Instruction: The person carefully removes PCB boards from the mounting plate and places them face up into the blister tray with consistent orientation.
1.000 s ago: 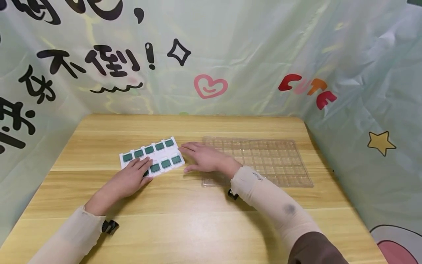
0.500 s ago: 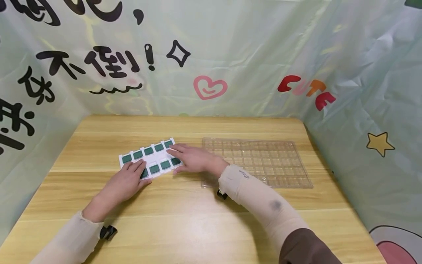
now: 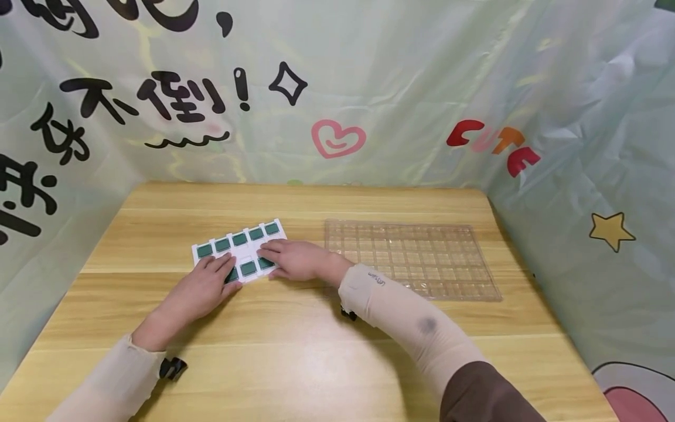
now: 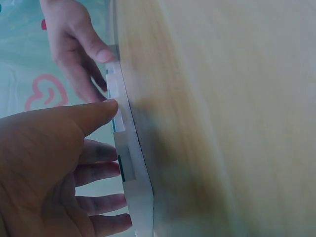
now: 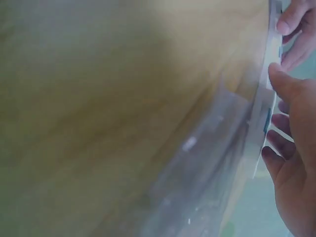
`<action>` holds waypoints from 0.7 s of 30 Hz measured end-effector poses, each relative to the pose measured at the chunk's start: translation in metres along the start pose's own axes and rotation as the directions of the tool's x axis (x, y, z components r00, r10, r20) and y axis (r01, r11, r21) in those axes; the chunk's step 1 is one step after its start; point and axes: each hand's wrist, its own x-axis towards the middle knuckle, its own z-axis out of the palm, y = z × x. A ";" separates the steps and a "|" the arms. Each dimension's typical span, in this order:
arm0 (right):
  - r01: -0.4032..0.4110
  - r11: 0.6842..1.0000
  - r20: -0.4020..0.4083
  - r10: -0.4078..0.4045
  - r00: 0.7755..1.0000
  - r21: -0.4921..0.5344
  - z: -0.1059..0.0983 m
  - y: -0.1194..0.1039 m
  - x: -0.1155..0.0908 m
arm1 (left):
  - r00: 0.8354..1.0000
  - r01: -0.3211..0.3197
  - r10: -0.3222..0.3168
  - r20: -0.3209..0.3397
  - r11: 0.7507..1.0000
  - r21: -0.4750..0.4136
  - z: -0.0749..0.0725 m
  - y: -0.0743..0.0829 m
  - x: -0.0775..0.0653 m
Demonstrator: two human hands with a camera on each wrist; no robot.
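A white rectangular tray (image 3: pixel 246 252) with two rows of green rectangular pieces (image 3: pixel 239 239) lies slightly turned on the table. My left hand (image 3: pixel 195 293) rests on its near left part, with extended fingers over the top and the thumb (image 4: pixel 109 108) against the near side. The right hand (image 3: pixel 300 259) lies over the near right part, covering some of the green pieces. Its thumb (image 5: pixel 278 74) meets the tray's near side, and its loosely bent fingers touch the top. No piece is visibly lifted by either hand.
A clear plastic tray (image 3: pixel 413 258) with a grid of small compartments lies right of the white one, partly behind the right forearm. Printed cloth (image 3: pixel 401 105) walls in the back and sides of the wooden table (image 3: pixel 295 351).
My right hand has moved left from the gap between the trays onto the white tray's right part. The left hand and both trays have hardly shifted.
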 end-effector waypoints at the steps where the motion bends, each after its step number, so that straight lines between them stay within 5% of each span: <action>1: 0.000 1.000 0.002 0.000 1.000 -0.001 0.001 -0.001 0.001 | 1.000 -0.004 0.004 0.001 1.000 0.000 0.000 0.000 0.000; 10: -0.041 0.999 0.043 0.042 0.998 -0.017 0.001 -0.002 0.002 | 1.000 -0.015 0.015 0.014 1.000 -0.001 -0.003 -0.005 0.000; 21: -0.015 1.000 0.029 0.014 0.999 0.021 -0.005 0.004 -0.008 | 0.991 -0.123 0.127 0.035 0.988 -0.092 -0.001 -0.024 -0.006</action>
